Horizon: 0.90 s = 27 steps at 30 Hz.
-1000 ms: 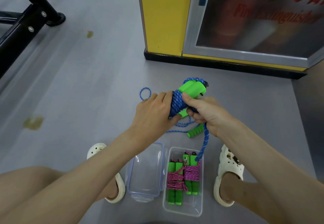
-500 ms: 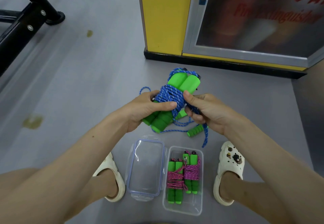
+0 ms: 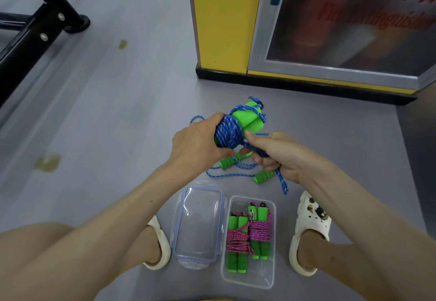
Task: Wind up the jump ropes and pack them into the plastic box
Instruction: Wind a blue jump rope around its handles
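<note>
1. While your left hand curls round the blue-wound bundle, green handles sticking out the far end, your right hand pinches its free strand just beside the coil, above the floor.
2. The rope tail hangs from your right fist. A loose rope lies on the floor beneath.
3. The plastic box sits between your feet with two pink-wound ropes inside. Its lid is just beside it on the left.
</note>
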Available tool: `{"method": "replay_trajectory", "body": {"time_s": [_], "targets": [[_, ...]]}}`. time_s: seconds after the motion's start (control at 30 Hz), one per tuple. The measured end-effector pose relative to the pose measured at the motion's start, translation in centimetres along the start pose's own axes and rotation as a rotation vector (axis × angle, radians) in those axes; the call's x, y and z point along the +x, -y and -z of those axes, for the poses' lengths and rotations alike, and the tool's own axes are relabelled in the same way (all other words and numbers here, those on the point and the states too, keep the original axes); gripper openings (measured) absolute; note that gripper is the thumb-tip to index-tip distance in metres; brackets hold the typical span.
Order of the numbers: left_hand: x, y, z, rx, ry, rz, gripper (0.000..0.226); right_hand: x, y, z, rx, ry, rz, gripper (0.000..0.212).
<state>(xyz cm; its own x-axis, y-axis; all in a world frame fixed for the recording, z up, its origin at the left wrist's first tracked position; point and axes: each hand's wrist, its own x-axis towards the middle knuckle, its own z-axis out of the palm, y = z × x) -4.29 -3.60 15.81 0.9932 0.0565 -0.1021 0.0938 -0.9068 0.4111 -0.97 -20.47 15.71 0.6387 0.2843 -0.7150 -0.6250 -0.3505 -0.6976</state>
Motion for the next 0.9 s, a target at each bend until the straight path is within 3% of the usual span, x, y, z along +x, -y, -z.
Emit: {"method": "replay_trajectory", "body": {"time_s": [0.17, 0.3, 0.63, 0.8, 0.9], "targets": [[-0.7, -0.1, -0.8, 0.258, -0.154, -0.164, 0.067, -0.6, 0.5, -0.4, 0.052, 0.028, -0.028, 0.066], [-0.9, -0.3, -2.0, 0.467, -0.262, -0.283, 0.073, -0.4, 0.5, -0.7, 0.070, -0.007, -0.003, 0.058], [-0.9, -1.0, -2.9, 0.590, -0.407, -0.331, 0.069, -0.4, 0.5, -0.7, 0.150, -0.035, 0.022, 0.048], [-0.8, -0.8, -3.4, 0.638, -0.467, -0.411, 0.074, -0.3, 0.0, -0.4, 0.205, 0.000, 0.011, 0.048], [-0.4, -0.4, -3.8, 0.586, -0.510, -0.494, 0.067, -0.1, -0.3, -0.1, 0.237, -0.044, 0.081, 0.037]]}}
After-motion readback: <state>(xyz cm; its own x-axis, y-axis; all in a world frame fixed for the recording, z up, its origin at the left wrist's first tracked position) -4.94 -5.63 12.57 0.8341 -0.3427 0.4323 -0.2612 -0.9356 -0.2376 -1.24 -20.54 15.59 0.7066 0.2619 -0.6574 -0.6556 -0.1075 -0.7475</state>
